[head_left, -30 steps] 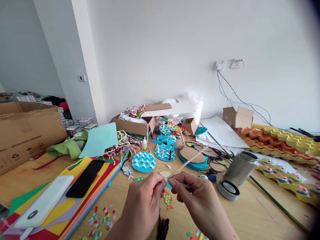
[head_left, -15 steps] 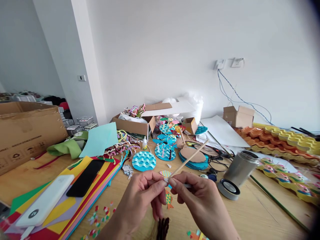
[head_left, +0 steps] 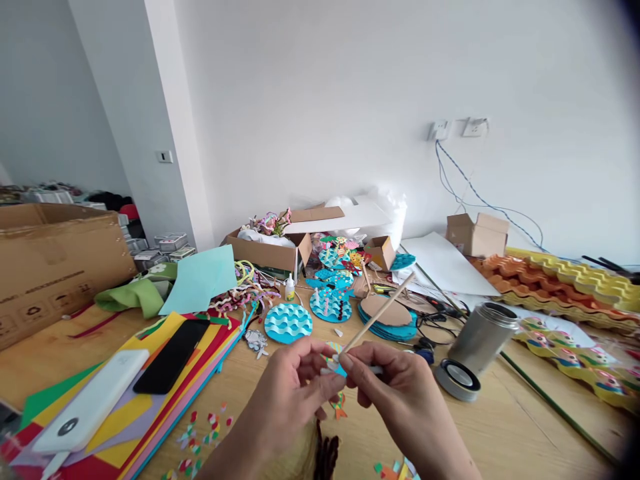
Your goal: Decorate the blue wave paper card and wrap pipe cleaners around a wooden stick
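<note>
Close together above the front of the table, both my hands work at a small white piece [head_left: 331, 366], possibly paper. My left hand [head_left: 293, 393] is closed with its thumb and fingers around that piece, though the fingertips partly hide it. A thin wooden stick [head_left: 383, 308] slants up and right from the fingertips of my right hand [head_left: 395, 383], pinched between thumb and fingers. A pale strip also pokes out behind the right fingers. Beneath the hands lies a colourful paper fish [head_left: 339, 405], partly covered. Dark brown twisted strands [head_left: 327, 459] show below my left hand.
At left, coloured sheets [head_left: 193, 373] carry a black phone [head_left: 170, 357] and a white power bank [head_left: 95, 397]. Behind the hands are a wavy blue disc [head_left: 288, 324], a glue bottle [head_left: 290, 289] and stacked cardboard discs [head_left: 386, 312]. A metal flask [head_left: 483, 337] and its lid [head_left: 457, 379] stand right.
My left thumb and fingers have shifted slightly and parted a little around the white piece. The stick now points a bit more steeply upward; my right hand has barely moved.
</note>
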### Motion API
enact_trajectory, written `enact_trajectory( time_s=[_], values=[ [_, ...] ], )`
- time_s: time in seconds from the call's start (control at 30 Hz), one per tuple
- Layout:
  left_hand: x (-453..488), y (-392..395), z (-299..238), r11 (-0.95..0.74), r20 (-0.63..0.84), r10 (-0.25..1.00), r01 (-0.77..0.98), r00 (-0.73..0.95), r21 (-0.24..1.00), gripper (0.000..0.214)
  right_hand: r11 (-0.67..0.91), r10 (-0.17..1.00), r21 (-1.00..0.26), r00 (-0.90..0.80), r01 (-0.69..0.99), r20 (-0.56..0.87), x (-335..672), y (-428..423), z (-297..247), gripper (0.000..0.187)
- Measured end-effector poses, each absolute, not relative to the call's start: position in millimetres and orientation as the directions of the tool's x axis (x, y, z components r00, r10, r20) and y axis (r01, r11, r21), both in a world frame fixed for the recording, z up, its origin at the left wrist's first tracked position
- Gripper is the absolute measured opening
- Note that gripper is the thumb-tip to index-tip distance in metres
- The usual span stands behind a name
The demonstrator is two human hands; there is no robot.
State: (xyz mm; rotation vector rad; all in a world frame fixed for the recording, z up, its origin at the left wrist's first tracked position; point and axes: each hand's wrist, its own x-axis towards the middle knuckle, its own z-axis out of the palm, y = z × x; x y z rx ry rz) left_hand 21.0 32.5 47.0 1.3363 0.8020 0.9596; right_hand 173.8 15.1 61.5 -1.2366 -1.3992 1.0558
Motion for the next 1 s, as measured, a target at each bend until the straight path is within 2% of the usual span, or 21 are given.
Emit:
enact_trajectory(
  time_s=[0.13,0.23,0.37,0.53,0.7,0.83,0.9,1.0],
  values=[
    [23.1,30.1,46.5,-0.277,0.235,0.924,0.104,0.301,0.955,0.017,0.123,0.992,-0.970,-0.049,0.211,0.116,172.2,16.6,60.3,0.034],
    [22.9,27.6,46.7,-0.324,0.264,0.920,0.185,0.290,0.928,0.023,0.137,0.989,-0.961,-0.091,0.240,0.118,174.5,16.7,59.8,0.035],
    [22.4,24.5,50.2,-0.256,0.194,0.932,0.177,0.307,0.950,0.026,0.148,0.986,-0.945,-0.118,0.293,0.118,177.5,15.4,60.7,0.035],
    [21.7,23.1,54.6,-0.133,0.110,0.931,0.044,0.347,0.990,0.028,0.152,0.987,-0.939,-0.106,0.307,0.125,179.9,14.4,63.3,0.035],
    [21.2,25.3,51.4,0.048,0.042,0.887,-0.181,0.461,0.982,0.027,0.146,0.983,-0.973,-0.141,0.181,0.122,183.3,11.9,66.5,0.032],
    [21.1,29.2,46.0,0.268,-0.026,0.813,-0.333,0.582,0.904,0.023,0.150,0.972,-0.984,-0.199,0.097,0.128,185.4,11.1,67.9,0.032],
    [21.0,30.9,44.8,0.323,-0.061,0.784,-0.322,0.618,0.890,0.023,0.141,0.974,-0.985,-0.191,0.101,0.119,185.6,12.0,67.4,0.032],
    [21.7,32.1,44.9,0.207,-0.056,0.820,-0.204,0.569,0.957,0.025,0.113,0.987,-0.980,-0.130,0.162,0.092,183.6,14.4,65.7,0.033]
  ],
)
